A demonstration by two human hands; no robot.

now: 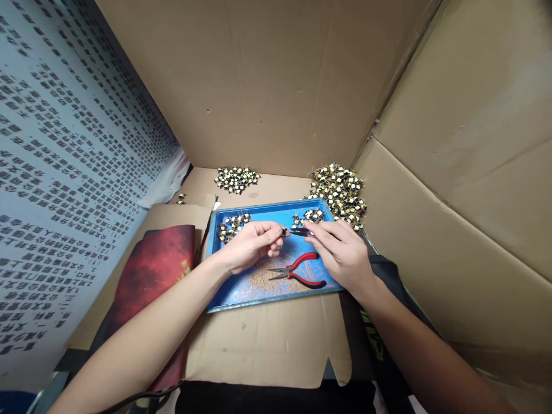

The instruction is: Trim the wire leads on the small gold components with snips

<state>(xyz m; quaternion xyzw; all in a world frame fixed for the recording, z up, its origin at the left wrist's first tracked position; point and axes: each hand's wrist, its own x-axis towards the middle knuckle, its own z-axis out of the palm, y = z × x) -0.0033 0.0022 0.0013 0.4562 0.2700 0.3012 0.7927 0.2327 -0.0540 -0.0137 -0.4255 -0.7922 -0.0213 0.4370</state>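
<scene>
**Small part and dark tool met over a blue tray**

The left hand [254,244] had its grip pinched, thumb against forefinger, on a small dark part [284,232]; the fingers hid most of it. The right hand [342,253] had its grip closed around a slim dark tool [298,231], whose pointed tips faced left and sat just beside the part. Whether they touched it could not be told.

Both hands were above a blue tray [271,213]. In it, nearer the person, lay pliers [288,271] with red and black handles, their nose to the left and their handles apart. Fine yellowish clippings [263,282] were scattered around and beneath the pliers. A left cluster [234,222] of cream-and-black parts stood at the tray's far left, and a right cluster [314,215] lay near its far right corner, partly behind the right hand.

Beyond the tray, on the cardboard-covered desk [259,345], were a far pile [236,179] of similar parts on the left and a larger right pile [340,192], bristling with yellowish wires, close to the tray's corner. A red mat [157,264] lay left of the tray, partly under the left forearm. Cardboard walls [267,86] rose behind and to the right.
</scene>
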